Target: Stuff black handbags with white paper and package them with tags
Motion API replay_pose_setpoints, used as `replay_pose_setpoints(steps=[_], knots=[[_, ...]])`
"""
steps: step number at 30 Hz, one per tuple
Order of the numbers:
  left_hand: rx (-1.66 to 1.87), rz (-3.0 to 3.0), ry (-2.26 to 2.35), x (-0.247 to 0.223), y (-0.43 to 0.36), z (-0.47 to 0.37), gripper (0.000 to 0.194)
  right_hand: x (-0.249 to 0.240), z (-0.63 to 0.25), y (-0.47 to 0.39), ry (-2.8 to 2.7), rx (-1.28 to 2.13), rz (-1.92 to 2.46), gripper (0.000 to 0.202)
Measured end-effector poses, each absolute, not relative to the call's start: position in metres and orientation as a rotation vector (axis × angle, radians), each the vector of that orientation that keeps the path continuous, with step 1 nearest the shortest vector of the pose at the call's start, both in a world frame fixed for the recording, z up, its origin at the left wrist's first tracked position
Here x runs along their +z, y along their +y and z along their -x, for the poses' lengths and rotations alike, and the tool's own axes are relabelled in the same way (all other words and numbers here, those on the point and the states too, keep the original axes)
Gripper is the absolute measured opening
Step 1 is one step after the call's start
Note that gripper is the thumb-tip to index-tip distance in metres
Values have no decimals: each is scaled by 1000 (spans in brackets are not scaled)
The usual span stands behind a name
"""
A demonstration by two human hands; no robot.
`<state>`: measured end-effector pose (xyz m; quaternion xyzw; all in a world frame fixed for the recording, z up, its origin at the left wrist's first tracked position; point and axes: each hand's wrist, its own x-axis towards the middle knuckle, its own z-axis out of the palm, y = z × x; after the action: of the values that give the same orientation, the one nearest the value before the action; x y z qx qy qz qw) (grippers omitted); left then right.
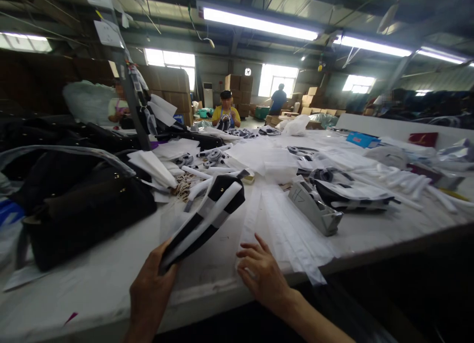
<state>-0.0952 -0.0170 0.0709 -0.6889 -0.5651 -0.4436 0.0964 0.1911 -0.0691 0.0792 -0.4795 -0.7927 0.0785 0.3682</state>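
My left hand (pixel 153 278) is closed on the near end of a flat black-and-white striped bag (pixel 207 219). The bag is tilted up above the table, with a white padded strip along its top side and a small metal stud near the far end. My right hand (pixel 262 274) is over the table's front edge, fingers apart and partly bent, with nothing visible in it. Just beyond its fingertips lie long clear plastic sleeves (pixel 292 229). A grey tape dispenser (pixel 314 207) stands to the right of them.
Large black bags (pixel 92 209) are piled on the left of the white table (pixel 122 269). White wrapping sheets (pixel 262 157), white foam tubes (pixel 403 177), another striped bag (pixel 355 194) and a blue box (pixel 363 139) lie farther back. Several people are in the background.
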Motion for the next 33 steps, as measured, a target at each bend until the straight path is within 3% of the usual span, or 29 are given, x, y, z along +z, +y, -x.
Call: replay_pose_setpoints(steps=[7, 10, 13, 16, 24, 28, 33], knots=[[-1381, 2051, -1679, 67, -19, 95, 34, 61, -164, -95, -2233, 759, 836, 18], [-1396, 2059, -1658, 64, -20, 95, 34, 70, -182, -71, -2060, 621, 1170, 27], [-1416, 2066, -1670, 62, -20, 95, 37, 71, -200, -21, -1894, 297, 1670, 51], [-1436, 2054, -1696, 62, -20, 95, 37, 63, -200, 23, -2021, 285, 1941, 69], [-1440, 2036, -1696, 60, -19, 97, 38, 74, -152, 40, -2605, 439, 1049, 63], [-1342, 2153, -1437, 59, -23, 93, 36, 49, -188, 28, -2127, 455, 1268, 41], [-1183, 2245, -1100, 59, -32, 69, 36, 37, -286, -4, -976, 381, 1600, 47]])
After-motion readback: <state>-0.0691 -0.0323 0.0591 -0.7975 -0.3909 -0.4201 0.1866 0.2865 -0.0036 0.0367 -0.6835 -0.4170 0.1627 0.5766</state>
